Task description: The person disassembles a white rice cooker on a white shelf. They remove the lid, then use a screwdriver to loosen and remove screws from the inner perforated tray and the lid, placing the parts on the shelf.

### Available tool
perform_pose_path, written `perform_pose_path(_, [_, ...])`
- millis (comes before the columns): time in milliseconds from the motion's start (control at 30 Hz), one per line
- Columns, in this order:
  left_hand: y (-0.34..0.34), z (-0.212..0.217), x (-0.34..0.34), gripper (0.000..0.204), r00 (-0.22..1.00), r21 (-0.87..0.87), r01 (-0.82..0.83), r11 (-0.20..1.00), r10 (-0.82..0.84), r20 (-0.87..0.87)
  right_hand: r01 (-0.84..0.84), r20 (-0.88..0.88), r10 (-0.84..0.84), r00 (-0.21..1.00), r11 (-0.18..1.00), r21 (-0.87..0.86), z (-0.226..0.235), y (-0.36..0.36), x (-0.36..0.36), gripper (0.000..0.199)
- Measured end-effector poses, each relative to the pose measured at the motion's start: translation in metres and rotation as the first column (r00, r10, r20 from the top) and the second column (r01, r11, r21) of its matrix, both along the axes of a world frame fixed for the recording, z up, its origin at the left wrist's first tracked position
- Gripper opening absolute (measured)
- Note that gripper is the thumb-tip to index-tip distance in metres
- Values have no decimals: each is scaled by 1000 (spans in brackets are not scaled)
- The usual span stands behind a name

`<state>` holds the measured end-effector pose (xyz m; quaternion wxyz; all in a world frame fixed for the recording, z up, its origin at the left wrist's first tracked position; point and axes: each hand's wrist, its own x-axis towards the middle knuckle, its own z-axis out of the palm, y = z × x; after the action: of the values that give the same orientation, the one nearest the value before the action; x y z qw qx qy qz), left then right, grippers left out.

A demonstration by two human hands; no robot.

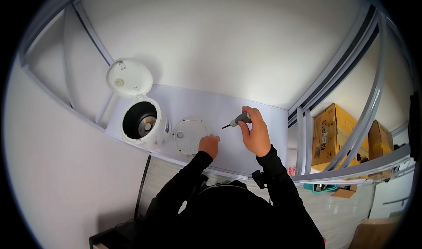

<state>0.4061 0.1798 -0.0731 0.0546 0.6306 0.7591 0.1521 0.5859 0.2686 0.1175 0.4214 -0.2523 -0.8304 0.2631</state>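
On the white counter [246, 112], toward its left end, stands a white rice cooker [145, 126] with its round lid [129, 77] swung up and back; the dark inside of the pot and a shiny metal disc at the bottom show from above. Just right of the cooker a round, pale perforated plate [190, 136] lies flat on the counter. The left hand [209, 145] rests at the plate's right edge, its fingers curled under in a loose fist and touching or almost touching the rim; I cannot tell which. Further right, the right hand [255, 132] is raised a little over the counter, its fingers wrapped around the grey handle of a small screwdriver [237, 120], whose dark tip points left and slightly down toward the plate, well clear of it. Both arms wear black sleeves.

To the right, beyond the counter's end and lower down, sit brown cardboard boxes: a tall one [330, 134] with a white label and dark printing on its side, and a second box [380, 141] just behind it to the right. Another cardboard piece [373, 233] lies at the bottom right corner. A small teal tray [320, 187] shows below the boxes. Pale grey metal rails [369, 112] curve across in front of them. White walls close round the counter, and the floor below is light wood-patterned.
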Motion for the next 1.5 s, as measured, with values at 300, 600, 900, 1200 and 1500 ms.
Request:
perform_pose_path(300, [-3, 2, 10, 15, 988, -71, -136, 988, 130, -82, -55, -24, 55, 998, 998, -6, -1, 6, 23, 46])
perform_pose_path(600, [-8, -1, 7, 13, 982, -118, -186, 975, 186, -14, -91, -16, 91, 996, 996, -4, 0, 10, 28, 43])
perform_pose_path(900, [-23, 22, -13, 32, 948, 208, -303, 930, 273, 163, -41, -25, 40, 999, 999, -30, -14, 5, -1, 38])
perform_pose_path(1200, [-2, 21, -71, 68, 960, 25, -254, 967, 249, 129, 57, 46, -54, 997, 996, -62, -28, -3, -51, 41])
perform_pose_path(1500, [7, 7, -99, 84, 987, -129, -48, 990, 67, 146, 177, 60, -174, 983, 982, -59, -52, -10, -105, 42])
